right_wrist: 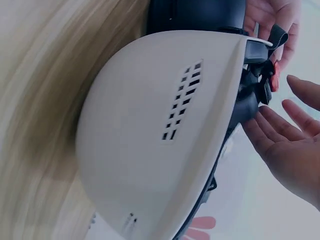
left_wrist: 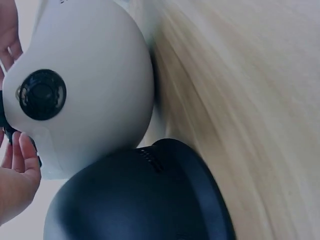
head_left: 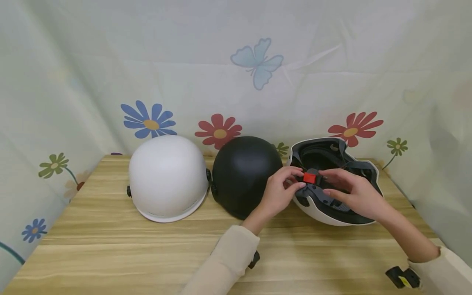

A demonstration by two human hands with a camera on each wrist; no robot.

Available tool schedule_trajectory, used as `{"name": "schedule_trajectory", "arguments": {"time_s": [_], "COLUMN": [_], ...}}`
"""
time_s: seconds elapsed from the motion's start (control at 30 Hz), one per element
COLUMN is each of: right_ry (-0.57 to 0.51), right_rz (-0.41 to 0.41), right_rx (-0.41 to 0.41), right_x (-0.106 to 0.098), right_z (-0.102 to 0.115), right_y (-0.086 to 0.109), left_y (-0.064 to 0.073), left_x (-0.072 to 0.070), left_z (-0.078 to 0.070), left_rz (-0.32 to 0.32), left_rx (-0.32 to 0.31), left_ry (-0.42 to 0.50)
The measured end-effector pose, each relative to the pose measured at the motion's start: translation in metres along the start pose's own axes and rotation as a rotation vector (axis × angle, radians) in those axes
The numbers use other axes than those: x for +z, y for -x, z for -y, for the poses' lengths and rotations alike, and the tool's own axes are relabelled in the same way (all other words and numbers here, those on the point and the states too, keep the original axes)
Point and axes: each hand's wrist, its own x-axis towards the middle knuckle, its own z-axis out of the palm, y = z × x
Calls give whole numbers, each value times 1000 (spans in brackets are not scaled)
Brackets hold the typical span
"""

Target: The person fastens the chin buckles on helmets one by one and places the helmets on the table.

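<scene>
Item 1: buckle (head_left: pixel 309 178), red and black, right of centre in the head frame, lifted at the near left rim of the upturned white helmet (head_left: pixel 324 215).
Item 2: left hand (head_left: pixel 277 190); grip clamped on the buckle's left end, thumb and fingers pinching it.
Item 3: right hand (head_left: pixel 359 194); grip apart, thumb well clear of the extended fingers, these beside the buckle's right end, over the helmet's hollow. Whether a fingertip touches the buckle cannot be told.
Item 4: the upturned white helmet, right side of the frame, hollow side up, with black lining (head_left: pixel 313 159); rows of dark vent slots (right_wrist: pixel 182 102) and a round black knob (left_wrist: pixel 42 95) on the shell.
Item 5: black helmet (head_left: pixel 245 172), matte, centre of the frame, dome up, just beside the upturned one.
Item 6: domed white helmet (head_left: pixel 167 176), left of centre, dome up, just beside the black one.
Item 7: desk (head_left: pixel 147 254), wood-grain top, lower half of the frame, bearing all three helmets.
Item 8: sleeves (head_left: pixel 232 254), beige, lower centre and lower right, a black wrist device (head_left: pixel 396 277) at the right cuff.
Item 9: curtain (head_left: pixel 191 37), pale, across the upper frame, printed with a blue butterfly (head_left: pixel 258 63) and flowers.
</scene>
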Motion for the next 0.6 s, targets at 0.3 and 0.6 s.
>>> {"name": "schedule_trajectory", "arguments": {"time_s": [0.3, 0.6], "right_ry": [-88, -22], "right_rz": [32, 32], "right_rx": [-9, -15], "right_x": [4, 10], "right_z": [-15, -28], "right_y": [15, 37], "left_y": [11, 23], "left_x": [-4, -15], "left_z": [10, -8], "left_rz": [55, 76], "left_rx": [-92, -122], "left_ry": [46, 131]}}
